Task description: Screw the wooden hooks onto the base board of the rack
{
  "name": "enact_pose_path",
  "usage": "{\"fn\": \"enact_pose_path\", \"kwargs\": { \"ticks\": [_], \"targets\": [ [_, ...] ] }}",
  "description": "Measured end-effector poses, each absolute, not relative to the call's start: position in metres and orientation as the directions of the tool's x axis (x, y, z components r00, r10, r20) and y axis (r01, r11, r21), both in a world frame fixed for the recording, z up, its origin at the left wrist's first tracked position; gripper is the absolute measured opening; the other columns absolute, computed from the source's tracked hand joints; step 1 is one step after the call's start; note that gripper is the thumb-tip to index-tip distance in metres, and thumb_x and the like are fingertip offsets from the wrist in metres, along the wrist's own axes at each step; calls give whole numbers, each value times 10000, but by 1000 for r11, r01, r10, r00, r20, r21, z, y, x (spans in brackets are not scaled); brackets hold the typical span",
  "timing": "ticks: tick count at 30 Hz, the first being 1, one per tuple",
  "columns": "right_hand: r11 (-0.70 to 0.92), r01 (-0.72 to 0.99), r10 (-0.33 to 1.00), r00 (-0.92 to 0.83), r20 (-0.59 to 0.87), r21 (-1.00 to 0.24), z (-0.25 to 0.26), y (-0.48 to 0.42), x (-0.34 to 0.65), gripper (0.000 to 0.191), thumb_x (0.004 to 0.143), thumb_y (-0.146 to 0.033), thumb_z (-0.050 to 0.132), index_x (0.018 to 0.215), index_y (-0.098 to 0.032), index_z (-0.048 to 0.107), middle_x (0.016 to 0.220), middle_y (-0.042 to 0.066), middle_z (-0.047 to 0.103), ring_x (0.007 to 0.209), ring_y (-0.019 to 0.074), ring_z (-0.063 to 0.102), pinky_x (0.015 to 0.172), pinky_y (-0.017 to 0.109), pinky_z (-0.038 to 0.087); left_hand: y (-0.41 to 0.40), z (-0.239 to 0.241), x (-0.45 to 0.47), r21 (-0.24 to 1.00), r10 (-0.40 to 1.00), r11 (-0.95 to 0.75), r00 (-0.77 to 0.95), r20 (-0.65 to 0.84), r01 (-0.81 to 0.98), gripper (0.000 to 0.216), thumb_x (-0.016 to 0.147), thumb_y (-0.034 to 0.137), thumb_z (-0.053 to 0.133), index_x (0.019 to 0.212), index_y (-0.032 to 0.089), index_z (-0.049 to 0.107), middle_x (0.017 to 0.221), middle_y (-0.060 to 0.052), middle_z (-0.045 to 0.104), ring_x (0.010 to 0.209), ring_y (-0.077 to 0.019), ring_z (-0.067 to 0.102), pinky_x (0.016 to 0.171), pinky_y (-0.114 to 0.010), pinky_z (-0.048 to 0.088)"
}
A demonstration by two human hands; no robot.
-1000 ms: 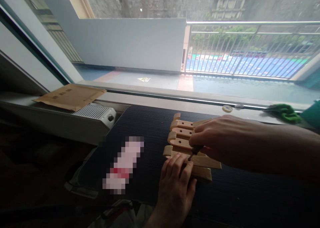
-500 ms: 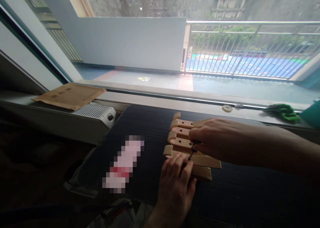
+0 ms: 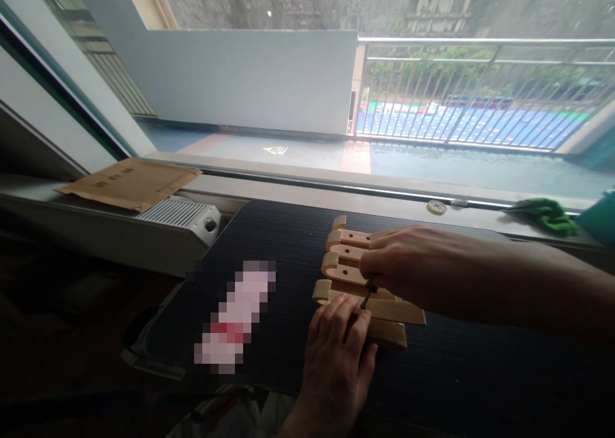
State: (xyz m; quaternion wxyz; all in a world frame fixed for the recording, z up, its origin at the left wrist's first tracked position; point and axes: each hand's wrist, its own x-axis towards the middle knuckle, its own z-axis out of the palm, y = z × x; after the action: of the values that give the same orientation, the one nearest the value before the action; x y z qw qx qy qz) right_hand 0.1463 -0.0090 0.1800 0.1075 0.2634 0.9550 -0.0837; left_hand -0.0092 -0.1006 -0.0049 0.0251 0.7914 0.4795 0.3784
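A row of light wooden hooks (image 3: 343, 259) fixed on wooden slats lies on a dark ribbed table top (image 3: 288, 246). My left hand (image 3: 336, 355) rests flat on the nearest slat, fingers stretched out, pressing it down. My right hand (image 3: 408, 265) comes in from the right, its fingers pinched round a small dark tool (image 3: 368, 292) whose tip stands on the slat just above my left fingertips. The back of my right hand covers the right part of the hooks.
A pixelated pink and red object (image 3: 235, 316) lies left of the hooks. A white radiator (image 3: 185, 217) with brown cardboard (image 3: 129, 183) on it stands at the left. On the window sill are a tape roll (image 3: 436, 207) and a green cloth (image 3: 548, 214).
My right hand has shifted slightly on the dark tool, which now stands a little more upright. My left hand and the wooden hooks stay in place.
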Motion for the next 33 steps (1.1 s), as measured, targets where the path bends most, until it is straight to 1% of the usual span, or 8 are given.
{"fn": "enact_pose_path", "kwargs": {
  "ticks": [5, 11, 14, 18, 21, 24, 29, 33],
  "targets": [
    [783, 598, 564, -798, -213, -172, 183, -8, 135, 150, 803, -29, 518, 758, -167, 554, 750, -22, 578, 596, 83, 455, 540, 222, 316, -101, -5, -9, 408, 778, -541, 253, 576, 735, 331, 881, 218, 550, 1211, 201, 556, 1295, -74, 541, 1265, -233, 425, 1079, -429, 293],
    [790, 591, 549, -801, -238, -164, 191, -8, 138, 150, 828, -90, 510, 726, -184, 567, 660, -43, 575, 532, 79, 466, 479, 221, 289, -100, -7, -9, 410, 777, -537, 244, 580, 737, 352, 874, 223, 562, 1225, 205, 550, 1295, -72, 536, 1265, -230, 423, 1087, -422, 275],
    [779, 600, 555, -795, -247, -180, 197, -10, 141, 123, 834, -128, 521, 804, -217, 601, 729, -46, 615, 608, 94, 539, 516, 221, 332, -100, -7, -9, 407, 772, -545, 249, 585, 733, 351, 872, 219, 564, 1222, 197, 551, 1298, -76, 536, 1269, -233, 421, 1089, -426, 280],
    [834, 539, 489, -821, -294, -117, 196, -11, 144, 220, 806, -45, 494, 892, -197, 628, 902, 14, 649, 793, 146, 578, 673, 257, 402, -101, -4, -9, 406, 776, -540, 250, 579, 738, 338, 876, 212, 554, 1214, 196, 555, 1294, -78, 542, 1264, -233, 430, 1084, -430, 296],
    [878, 470, 439, -866, -240, -90, 188, -8, 147, 228, 816, -56, 476, 927, -176, 634, 944, 58, 647, 840, 177, 573, 714, 284, 410, -101, -2, -9, 405, 778, -540, 254, 574, 738, 327, 881, 209, 547, 1207, 199, 559, 1291, -78, 545, 1262, -230, 434, 1078, -432, 308],
    [882, 462, 435, -876, -209, -97, 181, -6, 148, 228, 819, -63, 478, 956, -169, 627, 942, 66, 648, 839, 177, 575, 714, 281, 412, -101, -2, -10, 405, 780, -541, 260, 570, 737, 320, 885, 214, 541, 1205, 200, 557, 1291, -78, 545, 1261, -231, 435, 1075, -436, 314],
    [836, 534, 499, -834, -234, -122, 183, -9, 140, 229, 800, -29, 498, 961, -150, 609, 1002, 58, 647, 791, 145, 576, 649, 254, 402, -100, -4, -9, 404, 782, -538, 259, 567, 740, 330, 884, 221, 546, 1213, 204, 551, 1292, -76, 543, 1264, -237, 432, 1076, -437, 309],
    [831, 539, 498, -832, -246, -138, 189, -10, 140, 229, 815, -48, 486, 972, -159, 610, 948, 45, 655, 743, 132, 586, 606, 245, 391, -101, -3, -10, 414, 789, -533, 256, 559, 738, 338, 882, 223, 551, 1220, 202, 546, 1300, -75, 536, 1270, -238, 422, 1081, -440, 296]
  ]
}}
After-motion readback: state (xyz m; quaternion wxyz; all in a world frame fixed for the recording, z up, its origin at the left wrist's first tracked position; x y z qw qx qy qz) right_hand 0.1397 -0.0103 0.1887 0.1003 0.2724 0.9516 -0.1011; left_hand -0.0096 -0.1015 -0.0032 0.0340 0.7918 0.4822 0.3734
